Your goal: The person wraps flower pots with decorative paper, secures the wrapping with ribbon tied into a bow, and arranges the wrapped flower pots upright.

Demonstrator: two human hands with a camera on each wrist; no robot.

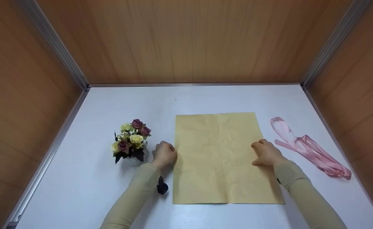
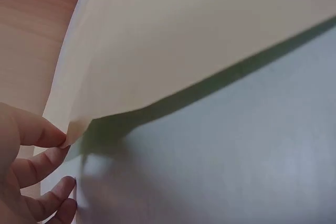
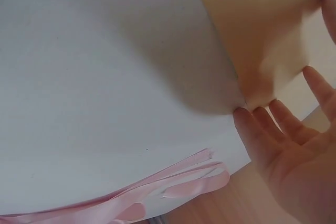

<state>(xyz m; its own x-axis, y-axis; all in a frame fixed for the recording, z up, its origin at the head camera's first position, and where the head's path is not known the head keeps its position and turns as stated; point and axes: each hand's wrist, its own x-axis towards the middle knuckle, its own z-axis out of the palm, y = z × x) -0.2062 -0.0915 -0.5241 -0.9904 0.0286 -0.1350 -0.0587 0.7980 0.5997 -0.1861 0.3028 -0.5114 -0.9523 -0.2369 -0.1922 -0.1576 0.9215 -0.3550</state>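
A sheet of tan wrapping paper (image 1: pixel 202 159) with a faint crease down its middle lies on the white table. At its left edge my left hand (image 1: pixel 165 155) pinches the paper between thumb and index finger; in the left wrist view that edge (image 2: pixel 121 98) is lifted slightly, with a shadow under it. My right hand (image 1: pixel 267 153) rests at the right edge, thumb and fingers spread apart over the sheet. Its fingertips (image 3: pixel 240 113) touch the paper in the right wrist view.
Left of my left hand stands a small bunch of yellow and purple flowers (image 1: pixel 132 139). A pink ribbon (image 1: pixel 313 154) lies loosely folded at the right. Near my left sleeve is a small dark object (image 1: pixel 162 187). Wooden panels (image 1: pixel 193 41) enclose the table's back and sides.
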